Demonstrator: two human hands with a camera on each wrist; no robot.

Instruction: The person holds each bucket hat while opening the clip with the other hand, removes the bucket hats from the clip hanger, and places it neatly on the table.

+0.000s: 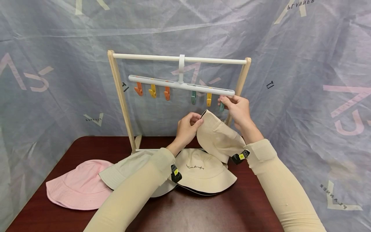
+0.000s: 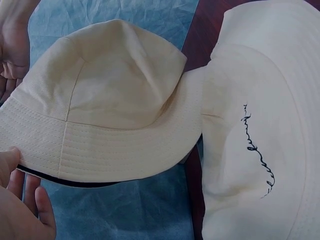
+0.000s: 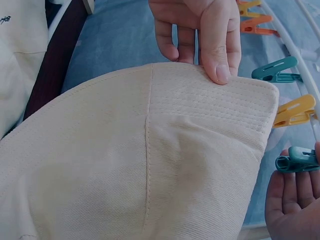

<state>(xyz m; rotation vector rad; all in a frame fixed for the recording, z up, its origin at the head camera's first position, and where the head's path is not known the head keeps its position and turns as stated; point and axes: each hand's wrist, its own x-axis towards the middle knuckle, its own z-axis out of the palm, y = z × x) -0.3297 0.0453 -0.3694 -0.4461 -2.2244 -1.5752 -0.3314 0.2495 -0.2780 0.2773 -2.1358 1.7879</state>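
A cream bucket hat (image 1: 218,137) with a dark underside hangs tilted from my left hand (image 1: 187,127), whose thumb and fingers pinch the brim's edge. In the right wrist view, the thumb lies on the stitched brim (image 3: 200,100). My right hand (image 1: 240,111) holds the green clip (image 1: 222,106) at the right end of the white hanger (image 1: 162,81). In the right wrist view that clip (image 3: 297,160) lies against the fingers, apart from the hat. Another cream bucket hat (image 1: 200,172) with dark script lies on the table below.
Several orange, yellow (image 1: 209,100) and green (image 1: 193,97) clips hang along the hanger, which hooks over the white rod (image 1: 145,57) of a wooden-legged rack (image 1: 118,93). A pale grey-green hat (image 1: 127,169) and a pink hat (image 1: 82,183) lie on the dark red table (image 1: 226,209).
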